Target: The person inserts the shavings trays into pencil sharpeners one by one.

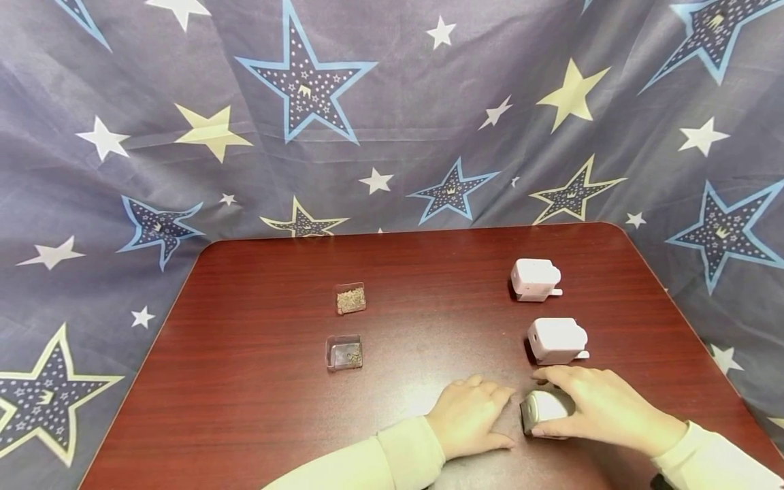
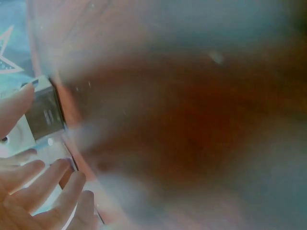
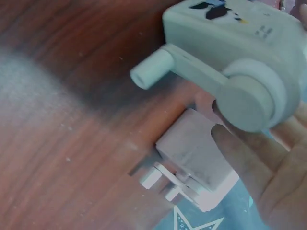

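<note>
A pale grey-green hand-crank pencil sharpener (image 1: 549,406) lies at the front right of the table. My right hand (image 1: 603,408) holds it from the right, thumb on the near side and fingers on the far side. The right wrist view shows its crank and a penguin picture on its body (image 3: 216,28). My left hand (image 1: 468,416) is just left of the sharpener, fingers extended and gripping nothing. In the left wrist view, the left fingers (image 2: 62,196) spread beside the sharpener's dark window (image 2: 45,112).
Two pinkish-white crank sharpeners (image 1: 557,339) (image 1: 534,279) stand behind the right hand. Farther left are two small clear trays, one with many shavings (image 1: 351,300) and one with a few (image 1: 344,353). A star-patterned cloth (image 1: 392,136) hangs behind the table (image 1: 245,381).
</note>
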Action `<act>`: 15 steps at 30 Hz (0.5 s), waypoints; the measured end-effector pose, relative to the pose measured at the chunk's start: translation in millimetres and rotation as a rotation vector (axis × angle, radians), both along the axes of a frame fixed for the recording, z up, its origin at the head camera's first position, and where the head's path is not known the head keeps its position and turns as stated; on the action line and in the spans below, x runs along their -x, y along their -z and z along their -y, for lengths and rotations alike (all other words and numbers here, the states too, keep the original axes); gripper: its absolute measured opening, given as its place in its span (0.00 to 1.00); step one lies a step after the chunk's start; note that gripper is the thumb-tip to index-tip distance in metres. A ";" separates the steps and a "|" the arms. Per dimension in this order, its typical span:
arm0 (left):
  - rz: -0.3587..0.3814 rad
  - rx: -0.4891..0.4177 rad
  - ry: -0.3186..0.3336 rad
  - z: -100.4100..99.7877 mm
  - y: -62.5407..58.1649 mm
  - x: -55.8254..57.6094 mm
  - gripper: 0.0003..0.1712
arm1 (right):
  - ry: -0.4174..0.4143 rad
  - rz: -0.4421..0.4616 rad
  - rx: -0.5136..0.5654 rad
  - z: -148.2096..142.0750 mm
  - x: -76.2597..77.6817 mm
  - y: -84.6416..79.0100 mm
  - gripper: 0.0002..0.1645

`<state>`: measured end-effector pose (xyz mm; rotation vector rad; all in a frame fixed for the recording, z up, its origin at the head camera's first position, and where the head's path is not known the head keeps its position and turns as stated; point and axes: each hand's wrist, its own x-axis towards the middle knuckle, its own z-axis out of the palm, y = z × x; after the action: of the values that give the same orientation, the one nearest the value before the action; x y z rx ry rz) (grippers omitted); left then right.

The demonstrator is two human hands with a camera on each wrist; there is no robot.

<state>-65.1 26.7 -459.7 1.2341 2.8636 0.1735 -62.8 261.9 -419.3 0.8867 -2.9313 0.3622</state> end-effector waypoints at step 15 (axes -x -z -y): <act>-0.041 0.023 -0.038 37.7 -13.6 23.4 0.41 | 0.022 0.003 0.007 7.5 16.0 -29.2 0.38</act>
<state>-88.5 -10.9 -446.1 1.1941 2.9162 0.1178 -78.9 254.5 -390.1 0.8526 -2.9382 0.3722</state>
